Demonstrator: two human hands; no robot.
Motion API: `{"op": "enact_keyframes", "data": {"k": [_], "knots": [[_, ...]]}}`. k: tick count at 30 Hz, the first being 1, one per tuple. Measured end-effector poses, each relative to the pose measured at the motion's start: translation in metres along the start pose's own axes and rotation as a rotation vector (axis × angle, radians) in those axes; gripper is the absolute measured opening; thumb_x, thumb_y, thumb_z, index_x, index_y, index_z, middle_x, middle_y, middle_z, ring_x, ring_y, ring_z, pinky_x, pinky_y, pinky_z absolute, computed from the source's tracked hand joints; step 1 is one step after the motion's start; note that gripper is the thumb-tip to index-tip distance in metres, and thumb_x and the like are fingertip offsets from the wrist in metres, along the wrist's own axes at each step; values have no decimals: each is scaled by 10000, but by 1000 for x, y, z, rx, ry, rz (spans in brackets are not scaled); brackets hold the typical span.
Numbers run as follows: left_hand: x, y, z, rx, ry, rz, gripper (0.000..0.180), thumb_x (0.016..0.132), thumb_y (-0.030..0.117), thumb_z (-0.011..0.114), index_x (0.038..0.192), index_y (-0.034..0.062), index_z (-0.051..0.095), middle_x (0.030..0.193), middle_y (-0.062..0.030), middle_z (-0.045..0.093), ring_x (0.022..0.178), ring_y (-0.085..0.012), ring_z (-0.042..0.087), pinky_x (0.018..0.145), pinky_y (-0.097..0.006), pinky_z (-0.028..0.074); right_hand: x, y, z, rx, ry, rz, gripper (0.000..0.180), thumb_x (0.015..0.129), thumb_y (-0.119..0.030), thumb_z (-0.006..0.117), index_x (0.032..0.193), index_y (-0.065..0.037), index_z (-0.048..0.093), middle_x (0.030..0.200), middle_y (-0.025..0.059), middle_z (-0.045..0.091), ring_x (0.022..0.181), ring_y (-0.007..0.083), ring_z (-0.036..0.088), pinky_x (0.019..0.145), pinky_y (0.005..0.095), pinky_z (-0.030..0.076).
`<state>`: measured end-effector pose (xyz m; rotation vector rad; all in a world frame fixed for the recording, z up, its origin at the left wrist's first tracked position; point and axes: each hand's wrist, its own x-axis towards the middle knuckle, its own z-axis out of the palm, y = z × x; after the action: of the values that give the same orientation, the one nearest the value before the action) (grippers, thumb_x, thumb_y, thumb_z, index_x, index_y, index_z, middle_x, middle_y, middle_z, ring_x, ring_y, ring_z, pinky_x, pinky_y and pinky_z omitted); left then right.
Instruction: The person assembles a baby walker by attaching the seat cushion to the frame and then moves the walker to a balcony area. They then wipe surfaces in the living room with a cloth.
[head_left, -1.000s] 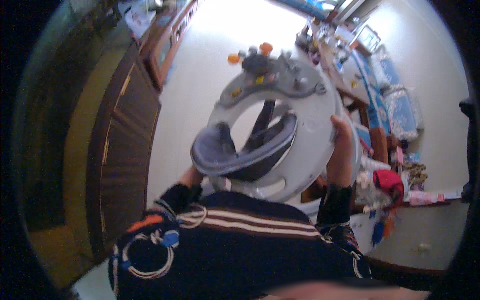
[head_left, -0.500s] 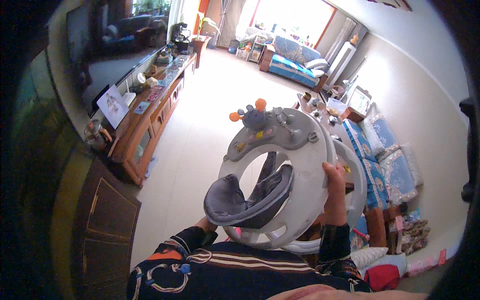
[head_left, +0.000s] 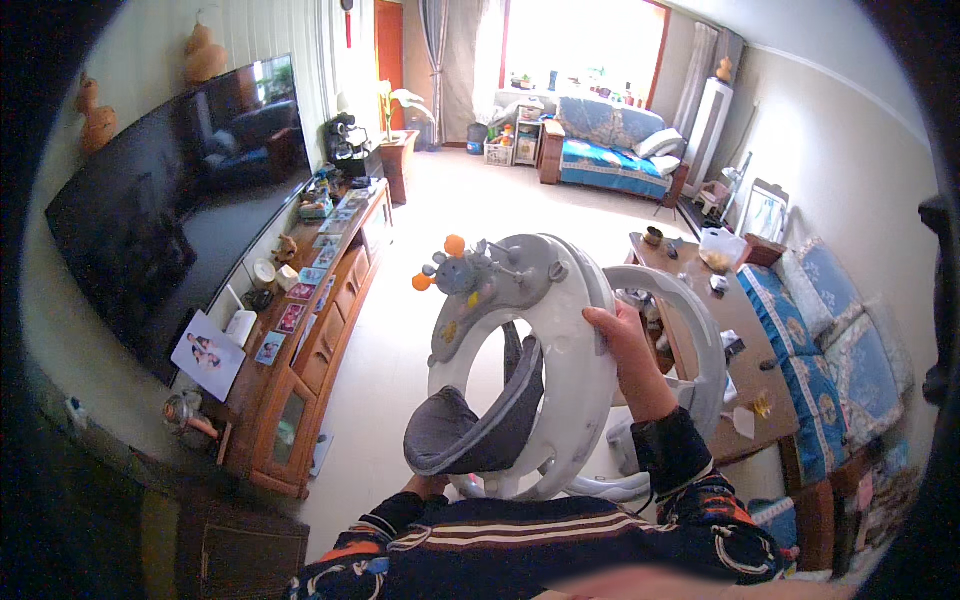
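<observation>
A grey-and-white baby walker (head_left: 583, 400) is held up in front of my body, tilted on its side. My right hand (head_left: 632, 350) grips the ring's right edge, thumb on the near face and fingers wrapped behind. Low on the left, my left hand (head_left: 428, 487) holds the walker beneath its dark grey fabric seat (head_left: 470, 430); the seat and rim hide most of its fingers. A grey toy head with orange knobs (head_left: 453, 272) sits on the walker's toy tray. Behind the ring shows the pale round base (head_left: 705, 330).
Along the left runs a wooden TV cabinet (head_left: 290, 400) with photos on it, under a large television (head_left: 190, 210). On the right stand a wooden coffee table (head_left: 765, 385) and a blue-covered sofa (head_left: 800, 350). Another blue sofa (head_left: 610, 150) is by the window.
The view has turned and risen, showing more of the television and coffee table. The walker has swung more edge-on, its seat further to the left. Both hands keep their places on it.
</observation>
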<state>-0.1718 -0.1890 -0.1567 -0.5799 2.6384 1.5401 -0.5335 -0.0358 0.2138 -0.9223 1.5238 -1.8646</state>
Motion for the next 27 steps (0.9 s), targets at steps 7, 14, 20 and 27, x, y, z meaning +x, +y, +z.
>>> {"op": "enact_keyframes", "data": {"k": [7, 14, 20, 27], "knots": [[222, -48, -121, 35, 44, 87, 576, 920, 578, 501, 1260, 129, 619, 1216, -96, 649, 1131, -281, 606, 925, -429, 439, 246, 40, -5, -61, -78, 13, 465, 888, -321, 706, 1149, 60, 653, 998, 103, 708, 849, 172, 677, 766, 305, 544], [475, -22, -256, 109, 27, 196, 558, 921, 550, 508, 1263, 124, 620, 1221, -104, 649, 1139, -288, 604, 935, -430, 440, 461, 15, -49, -240, 45, -13, 496, 873, -320, 750, 1207, 27, 628, 995, 93, 706, 807, 157, 677, 734, 294, 545], [669, -45, -335, 108, 39, 199, 542, 923, 526, 515, 1265, 119, 621, 1226, -111, 650, 1145, -295, 603, 942, -432, 441, 666, 65, -106, -229, 24, -40, 478, 830, -263, 731, 1178, 50, 638, 990, 105, 710, 819, 176, 688, 739, 302, 556], [862, -71, -479, 109, 87, 103, 524, 925, 498, 522, 1267, 114, 623, 1231, -119, 650, 1153, -302, 602, 952, -433, 442, 965, 111, -105, -189, -88, -61, 434, 845, -266, 720, 1146, 42, 663, 977, 102, 716, 795, 169, 687, 722, 290, 553]]}}
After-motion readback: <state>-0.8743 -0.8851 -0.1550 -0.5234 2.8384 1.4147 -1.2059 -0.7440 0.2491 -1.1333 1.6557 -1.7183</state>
